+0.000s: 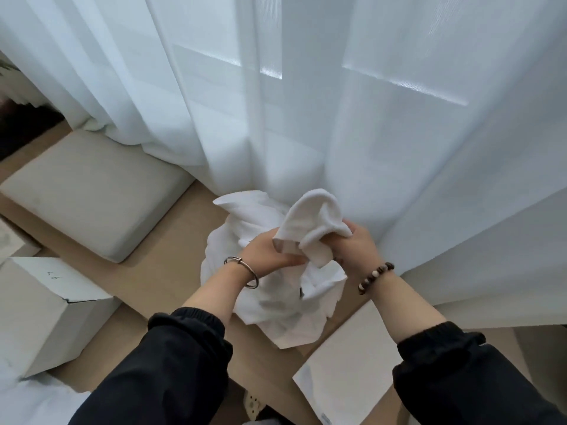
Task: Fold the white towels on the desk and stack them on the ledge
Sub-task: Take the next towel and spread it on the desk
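My left hand [270, 251] and right hand [352, 245] meet, fingers curled, both gripping one bunched white towel [313, 222] above the crumpled pile [276, 302]

Soft daylight glows through the curtain [276, 102]; edges warp.

We are in a home, it seems, at a window: sheer white curtains [276, 102] fall to a pale wooden bench [171, 256], a beige cushion [92, 191] lies toward its left end, and white boxes [46, 314] stand near us.
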